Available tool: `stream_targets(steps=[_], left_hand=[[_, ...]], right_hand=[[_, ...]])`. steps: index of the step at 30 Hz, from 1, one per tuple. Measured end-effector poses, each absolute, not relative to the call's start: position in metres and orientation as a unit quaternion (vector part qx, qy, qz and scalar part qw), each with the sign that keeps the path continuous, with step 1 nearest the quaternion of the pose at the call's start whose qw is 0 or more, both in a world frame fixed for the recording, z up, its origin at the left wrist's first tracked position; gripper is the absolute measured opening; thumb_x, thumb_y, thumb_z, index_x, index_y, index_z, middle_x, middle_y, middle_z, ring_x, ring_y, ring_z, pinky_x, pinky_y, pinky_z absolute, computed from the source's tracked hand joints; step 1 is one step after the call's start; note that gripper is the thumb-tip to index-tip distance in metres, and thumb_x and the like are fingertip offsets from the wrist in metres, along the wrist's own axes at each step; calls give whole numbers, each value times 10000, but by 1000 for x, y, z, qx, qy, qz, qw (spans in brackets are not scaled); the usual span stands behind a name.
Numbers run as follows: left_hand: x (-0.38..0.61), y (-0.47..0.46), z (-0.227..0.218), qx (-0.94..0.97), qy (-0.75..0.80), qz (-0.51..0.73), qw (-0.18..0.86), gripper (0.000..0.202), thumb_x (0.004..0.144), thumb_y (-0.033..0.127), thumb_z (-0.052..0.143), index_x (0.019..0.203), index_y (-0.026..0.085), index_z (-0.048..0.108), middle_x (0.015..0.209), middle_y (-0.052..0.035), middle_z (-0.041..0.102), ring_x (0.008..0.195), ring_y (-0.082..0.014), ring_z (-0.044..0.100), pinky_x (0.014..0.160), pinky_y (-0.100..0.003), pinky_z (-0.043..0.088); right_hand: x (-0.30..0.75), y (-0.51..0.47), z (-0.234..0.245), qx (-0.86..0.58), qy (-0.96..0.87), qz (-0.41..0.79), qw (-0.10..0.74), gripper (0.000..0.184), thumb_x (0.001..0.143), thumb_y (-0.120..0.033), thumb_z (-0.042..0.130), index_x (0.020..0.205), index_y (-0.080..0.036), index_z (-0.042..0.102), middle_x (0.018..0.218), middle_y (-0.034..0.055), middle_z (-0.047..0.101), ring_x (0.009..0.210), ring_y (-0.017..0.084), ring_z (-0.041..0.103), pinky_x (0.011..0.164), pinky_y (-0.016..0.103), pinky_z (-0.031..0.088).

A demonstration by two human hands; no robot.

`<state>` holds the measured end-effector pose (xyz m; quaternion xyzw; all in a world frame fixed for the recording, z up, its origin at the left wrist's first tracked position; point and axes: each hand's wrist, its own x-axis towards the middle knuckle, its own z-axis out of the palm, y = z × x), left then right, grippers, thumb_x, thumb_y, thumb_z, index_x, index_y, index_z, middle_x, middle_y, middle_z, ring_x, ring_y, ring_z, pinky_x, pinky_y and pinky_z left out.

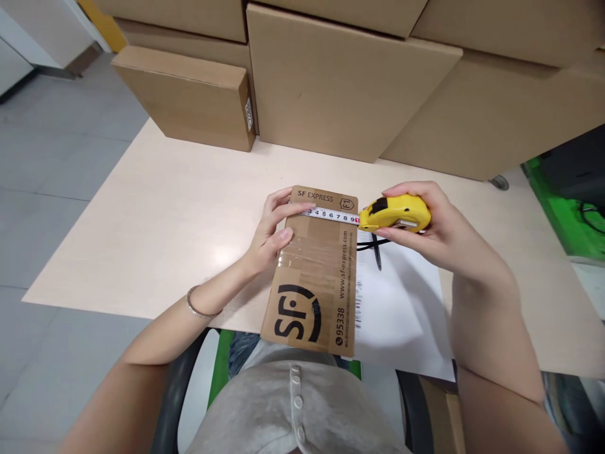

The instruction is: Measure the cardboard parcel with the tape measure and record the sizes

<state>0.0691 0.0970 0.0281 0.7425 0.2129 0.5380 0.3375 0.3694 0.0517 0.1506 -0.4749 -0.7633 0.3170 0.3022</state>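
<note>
Across box (321,277) mkd. "SF EXPRESS", "95338": tape blade (332,215), nos. 3–9.

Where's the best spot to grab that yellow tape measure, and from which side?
Probably the rounded back of the yellow tape measure, coming from the right, as the right hand does: its blade leaves the left end, which is better kept clear.
</note>
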Motion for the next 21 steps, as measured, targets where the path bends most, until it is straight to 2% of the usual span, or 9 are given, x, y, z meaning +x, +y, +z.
stream_targets(steps=[2, 5, 7, 8, 10, 15, 18, 20, 21], left_hand=[[70, 98, 27, 732, 217, 541, 353, 560, 1014, 637, 468, 1518, 402, 537, 1519, -51, 498, 1469, -349, 415, 1236, -622, 379], [72, 101, 23, 708, 192, 546, 404, 814, 965, 705, 537, 1665, 429, 227, 1560, -63, 499, 1395, -330, 521, 1145, -563, 483], [72, 104, 22, 695, 179, 541, 439, 932, 937, 707, 598, 1682, 425, 115, 1550, -78, 528, 1363, -322, 565, 1112, -540, 506], [71, 104, 22, 692, 178, 532, 454, 942, 925, 703, 623, 1680, 413, 141, 1550, -85, 534, 1377, -328, 559, 1121, -543, 500], [69, 103, 25, 682, 186, 518, 482, 878, 903, 693, 654, 1646, 389, 299, 1578, -83, 524, 1427, -352, 521, 1156, -554, 474], [45, 90, 56, 592, 314, 510, 540, 682, 858, 612, 698, 1495, 401, 580, 1621, 27, 537, 1565, -363, 373, 1283, -507, 355], [18, 84, 85, 583, 421, 436, 542, 480, 868, 522, 709, 1308, 334, 757, 1557, 23, 621, 1572, -374, 379, 1323, -510, 288], [-1, 81, 103, 556, 486, 381, 557, 509, 847, 497, 746, 1317, 301, 760, 1555, -13, 625, 1525, -414, 445, 1280, -558, 355], [-9, 79, 111, 550, 510, 352, 559, 551, 843, 524, 751, 1342, 293, 747, 1565, -29, 614, 1497, -435, 477, 1244, -585, 398]], right_hand=[[368, 51, 152, -471, -764, 317, 307, 487, 889, -355, 790, 1329, -376, 582, 1400, 47, 634, 1101, 268, 695, 874, 411, 603], [362, 50, 157, -461, -761, 319, 326, 453, 898, -345, 781, 1307, -347, 584, 1395, 59, 634, 1104, 265, 704, 889, 421, 602], [356, 49, 160, -456, -759, 317, 341, 449, 900, -328, 784, 1300, -345, 580, 1387, 57, 640, 1109, 259, 710, 918, 426, 602], [352, 49, 161, -454, -757, 314, 350, 452, 901, -322, 786, 1303, -350, 580, 1382, 55, 644, 1110, 258, 712, 927, 427, 602], [347, 49, 159, -449, -752, 308, 372, 470, 901, -314, 793, 1317, -366, 581, 1375, 48, 651, 1114, 257, 717, 941, 432, 603], [344, 50, 145, -406, -724, 312, 462, 504, 848, -307, 853, 1286, -382, 616, 1242, 22, 686, 1023, 233, 731, 864, 392, 624], [350, 47, 139, -429, -688, 347, 471, 487, 853, -333, 851, 1282, -374, 625, 1170, 26, 714, 849, 197, 717, 664, 333, 612], [354, 43, 139, -447, -662, 368, 475, 478, 856, -368, 846, 1285, -371, 634, 1112, 26, 726, 698, 164, 664, 489, 285, 531], [355, 41, 140, -456, -652, 373, 477, 468, 855, -384, 845, 1279, -369, 646, 1093, 25, 726, 674, 159, 650, 455, 276, 505]])
